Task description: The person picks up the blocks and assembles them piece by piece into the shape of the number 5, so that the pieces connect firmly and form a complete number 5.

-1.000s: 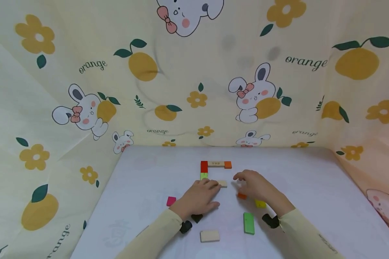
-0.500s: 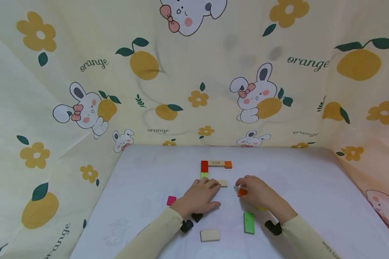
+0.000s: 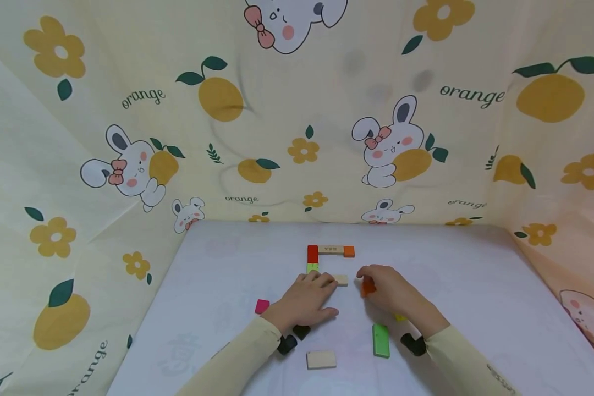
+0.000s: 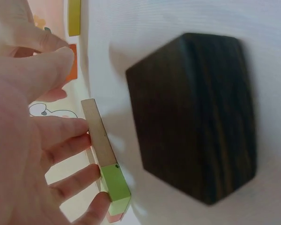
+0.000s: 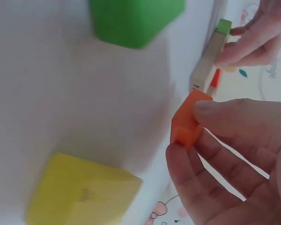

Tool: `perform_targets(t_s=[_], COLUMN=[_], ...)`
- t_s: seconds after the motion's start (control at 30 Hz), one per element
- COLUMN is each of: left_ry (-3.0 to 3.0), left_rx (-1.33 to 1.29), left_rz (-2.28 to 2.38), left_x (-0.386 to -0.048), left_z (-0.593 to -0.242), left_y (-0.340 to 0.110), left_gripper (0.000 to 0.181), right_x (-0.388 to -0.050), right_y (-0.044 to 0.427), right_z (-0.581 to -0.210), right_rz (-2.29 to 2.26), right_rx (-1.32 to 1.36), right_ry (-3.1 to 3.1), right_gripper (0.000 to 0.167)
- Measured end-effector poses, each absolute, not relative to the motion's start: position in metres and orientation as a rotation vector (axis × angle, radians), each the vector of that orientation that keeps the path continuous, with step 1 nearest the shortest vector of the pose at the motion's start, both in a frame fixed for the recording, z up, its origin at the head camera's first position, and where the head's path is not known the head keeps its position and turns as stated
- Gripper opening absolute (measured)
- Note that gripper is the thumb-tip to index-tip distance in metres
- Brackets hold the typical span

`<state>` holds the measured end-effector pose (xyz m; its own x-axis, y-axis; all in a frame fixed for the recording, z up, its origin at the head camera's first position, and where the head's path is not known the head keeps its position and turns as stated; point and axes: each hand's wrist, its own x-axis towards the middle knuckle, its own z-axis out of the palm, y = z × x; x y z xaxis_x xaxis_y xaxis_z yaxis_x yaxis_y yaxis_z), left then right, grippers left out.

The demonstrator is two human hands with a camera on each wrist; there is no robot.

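My left hand [image 3: 302, 301] rests its fairly straight fingertips on a plain wooden block [image 3: 342, 280] and a light green block [image 3: 312, 268], part of which it hides. These join a red block [image 3: 312, 254], a wooden bar [image 3: 330, 250] and a small orange block [image 3: 348, 251] in an angled outline. Just to the right, my right hand [image 3: 393, 291] pinches another orange block [image 5: 187, 117] between thumb and fingers. In the right wrist view that block appears close to the end of the plain wooden block; whether they touch I cannot tell.
Nearer the person lie a green block [image 3: 381, 341], a pale wooden block [image 3: 321, 359] and a dark block [image 3: 301, 331]. A pink block [image 3: 262, 306] is left of the left hand. A yellow block [image 3: 401, 317] sits partly under the right wrist.
The right hand has taken hold of the orange block, which lay on the table beneath it, and shifted it slightly left and away from the person. The left hand stays in place.
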<state>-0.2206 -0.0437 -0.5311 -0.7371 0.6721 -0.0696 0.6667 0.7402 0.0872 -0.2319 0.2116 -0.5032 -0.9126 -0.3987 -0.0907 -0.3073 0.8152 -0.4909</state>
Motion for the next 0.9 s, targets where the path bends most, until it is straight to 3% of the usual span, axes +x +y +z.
perform_targets(t_s=[0.43, 0.9], left_ry=[2.827, 2.823], left_rx=[1.030, 1.036], left_rz=[0.047, 0.049], left_x=[-0.222, -0.221], left_z=[-0.529, -0.526], left_y=[-0.038, -0.039], left_gripper=[0.074, 0.076], right_x=[-0.247, -0.261], right_y=[0.196, 0.185], right_z=[-0.492, -0.508], right_rz=[-0.710, -0.664], right_rx=[-0.620, -0.686], right_ry=[2.835, 2.825], right_gripper=[0.033, 0.033])
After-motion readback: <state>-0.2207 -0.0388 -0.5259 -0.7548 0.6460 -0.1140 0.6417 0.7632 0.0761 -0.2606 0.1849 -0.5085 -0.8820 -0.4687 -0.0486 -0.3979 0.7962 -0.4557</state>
